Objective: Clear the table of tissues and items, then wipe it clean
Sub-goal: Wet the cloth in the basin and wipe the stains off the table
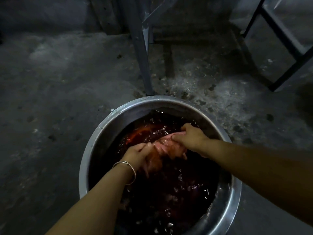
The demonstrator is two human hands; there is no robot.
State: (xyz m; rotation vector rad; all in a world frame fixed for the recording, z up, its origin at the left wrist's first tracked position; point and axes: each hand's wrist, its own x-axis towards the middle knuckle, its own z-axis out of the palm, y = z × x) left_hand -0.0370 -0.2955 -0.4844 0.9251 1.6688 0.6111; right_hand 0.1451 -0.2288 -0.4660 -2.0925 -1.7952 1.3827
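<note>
A large metal basin (pixel 108 126) stands on the floor, filled with dark reddish water. A wet pink cloth (pixel 166 146) lies at the water's surface in the middle. My left hand (pixel 138 156), with a thin bangle on its wrist, grips the cloth's left end, its fingers partly under water. My right hand (pixel 190 138) grips the cloth's right end from above. Both hands hold the cloth bunched between them.
The basin sits on a dim, stained concrete floor (pixel 55 102). A grey metal leg (pixel 142 53) stands just behind the basin. A dark metal frame (pixel 286 41) stands at the upper right. Wet splashes mark the floor beyond the basin.
</note>
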